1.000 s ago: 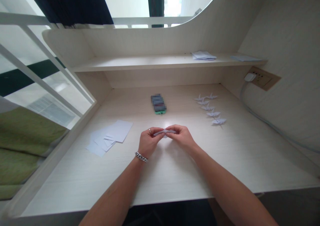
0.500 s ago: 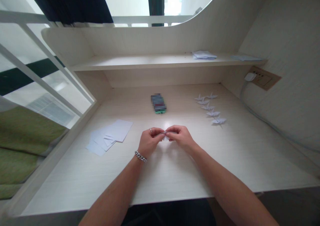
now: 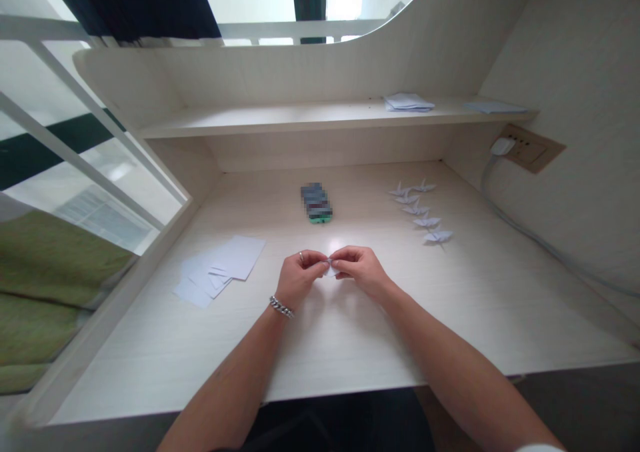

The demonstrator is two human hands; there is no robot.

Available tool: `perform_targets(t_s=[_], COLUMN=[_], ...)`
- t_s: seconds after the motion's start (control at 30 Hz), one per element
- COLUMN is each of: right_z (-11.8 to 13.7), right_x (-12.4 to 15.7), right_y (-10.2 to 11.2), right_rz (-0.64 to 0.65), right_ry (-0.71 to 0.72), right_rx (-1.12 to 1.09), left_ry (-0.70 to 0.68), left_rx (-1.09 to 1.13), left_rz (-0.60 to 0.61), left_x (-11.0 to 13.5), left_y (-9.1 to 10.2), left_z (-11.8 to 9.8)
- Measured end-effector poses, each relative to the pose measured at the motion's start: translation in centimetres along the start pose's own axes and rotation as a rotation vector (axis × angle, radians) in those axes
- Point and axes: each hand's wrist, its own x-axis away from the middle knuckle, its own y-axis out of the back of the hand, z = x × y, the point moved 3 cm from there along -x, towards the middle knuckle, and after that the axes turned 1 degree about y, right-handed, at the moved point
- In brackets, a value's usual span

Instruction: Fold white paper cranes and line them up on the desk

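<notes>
A pale wooden tabletop [image 3: 450, 305] fills the alcove beneath a long shelf [image 3: 275, 115], where a small stack of folded paper [image 3: 407, 102] rests; loose white sheets [image 3: 220, 272] lie fanned to the person's left, well apart from a row of paper cranes [image 3: 423, 211] at the far right; at the centre, the left hand [image 3: 297, 280] and right hand [image 3: 363, 272] meet just above the surface, each set of fingers pinching one end of a small folded piece of white paper [image 3: 330, 267]; the piece lies directly between the fingertips, its long axis running left to right, both hands equally near; the fingers hide most of it.
</notes>
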Motion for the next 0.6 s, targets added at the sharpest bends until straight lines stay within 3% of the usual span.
perform_targets(t_s=[0.3, 0.6], right_z=[0.07, 0.05], right_x=[0.02, -0.01], right_y=[0.04, -0.16], right_rz=[0.032, 0.038], right_ry=[0.068, 0.068], right_rx=[0.0, -0.006], left_ry=[0.064, -0.001], left_rx=[0.03, -0.014], left_rz=[0.024, -0.004], left_x=[-0.01, -0.04], left_y=[0.07, 0.19], left_z=[0.28, -0.1])
